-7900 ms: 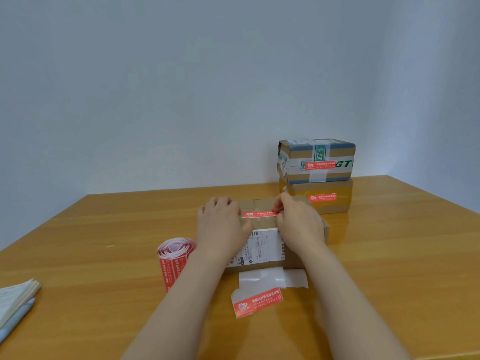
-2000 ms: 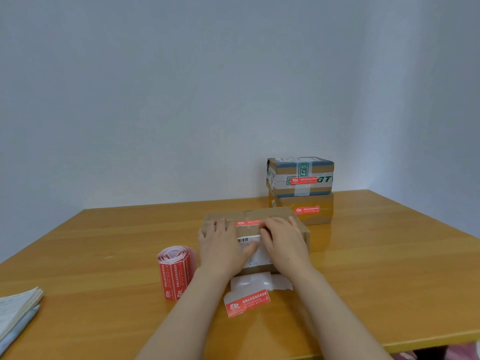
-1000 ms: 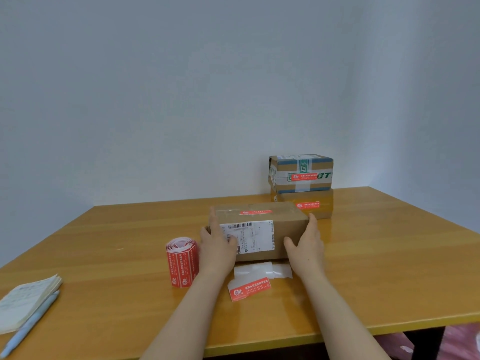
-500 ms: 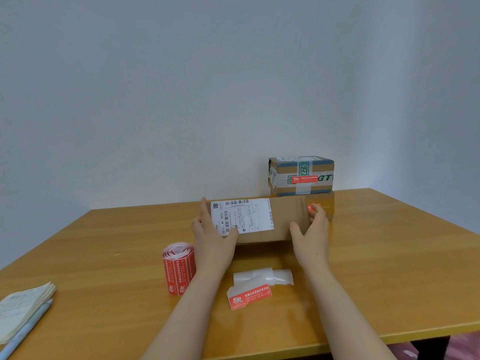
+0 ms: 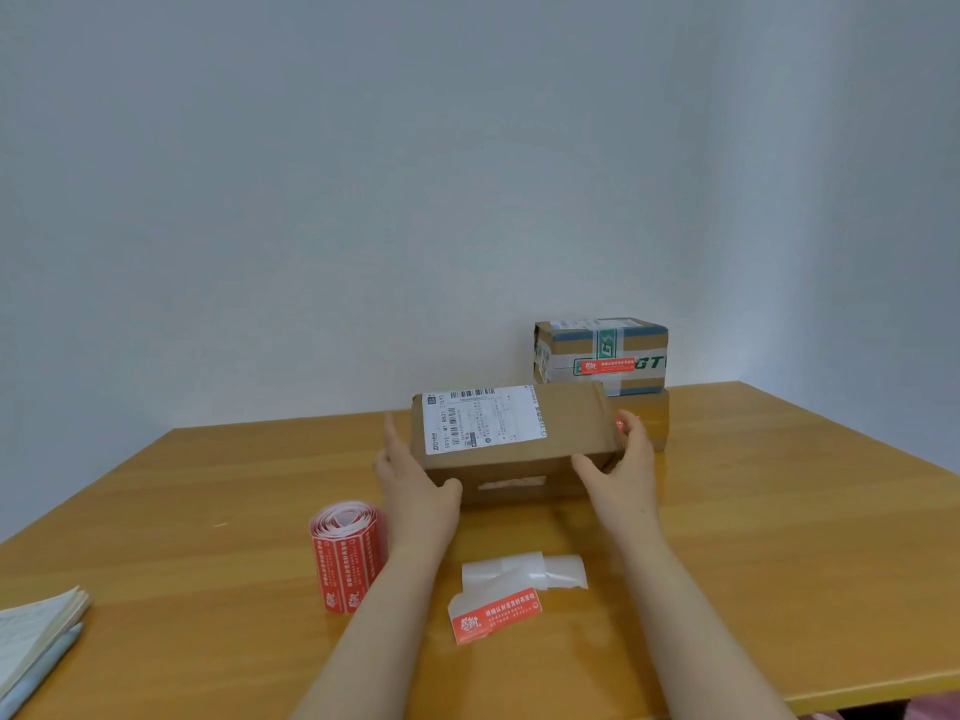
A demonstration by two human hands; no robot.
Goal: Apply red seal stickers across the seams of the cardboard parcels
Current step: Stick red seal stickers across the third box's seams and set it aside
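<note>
Lifted since a second ago, the parcel (image 5: 566,428) tilts its label (image 5: 483,420) toward me above the table (image 5: 779,511). My left hand (image 5: 415,491) and right hand (image 5: 623,480) each grip one end, thumbs underneath. I judge it light, stiff cardboard; holding the ends keeps the underside seam (image 5: 511,483) free.
</note>
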